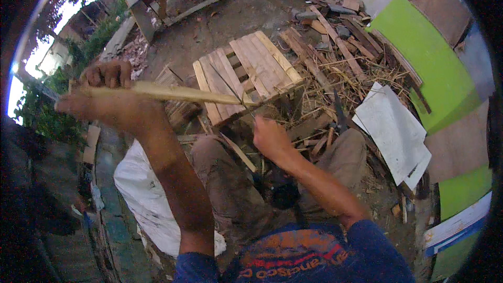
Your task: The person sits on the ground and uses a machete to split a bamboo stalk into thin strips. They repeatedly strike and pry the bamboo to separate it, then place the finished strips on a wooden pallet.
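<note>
My left hand (112, 102) is raised on the left, its fingers curled round a long pale strip of wood or bamboo (183, 93). The strip points right, over a low slatted wooden stand (257, 68). Closed in a fist, my right hand (272, 141) sits near the strip's far end. From this fist a thin dark blade (229, 86) slants up and left, crossing the strip's tip; its handle is hidden by my fingers. Whether blade and strip touch, I cannot tell.
My knees flank the space before the slatted stand. Wood offcuts (356, 47) and shavings (335, 86) lie to the right, beside a white sheet (393, 131) and green panels (429, 63). A white sack (144, 194) is by my left leg. A wooden table (173, 0) stands at the back.
</note>
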Motion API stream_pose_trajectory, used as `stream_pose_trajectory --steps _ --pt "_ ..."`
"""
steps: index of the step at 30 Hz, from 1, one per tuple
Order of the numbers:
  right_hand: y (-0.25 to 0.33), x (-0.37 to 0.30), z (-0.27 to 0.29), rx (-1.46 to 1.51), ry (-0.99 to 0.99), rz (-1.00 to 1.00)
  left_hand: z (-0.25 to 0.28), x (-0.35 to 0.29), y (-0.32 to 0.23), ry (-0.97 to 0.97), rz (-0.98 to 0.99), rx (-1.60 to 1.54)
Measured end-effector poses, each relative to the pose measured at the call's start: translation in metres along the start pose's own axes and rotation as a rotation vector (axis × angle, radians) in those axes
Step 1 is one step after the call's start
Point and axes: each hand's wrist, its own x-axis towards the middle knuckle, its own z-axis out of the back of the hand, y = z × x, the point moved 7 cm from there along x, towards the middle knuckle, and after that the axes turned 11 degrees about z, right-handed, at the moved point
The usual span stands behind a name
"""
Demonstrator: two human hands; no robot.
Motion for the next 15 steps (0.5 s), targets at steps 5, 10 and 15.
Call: stream_pose_trajectory --steps 5,10,15 --pt "0.065 -0.016 0.043 0.207 -0.421 0.527 0.011 0.029 0.037 0.192 -0.024 -0.010" --pt "-0.048 0.011 -0.025 -0.020 -0.110 0.044 0.014 0.023 0.037 0.024 -0.071 0.240" --pt "-0.053 -0.004 -0.031 0.035 -0.325 0.149 -0.008 0.011 0.030 -0.073 -0.043 0.212"
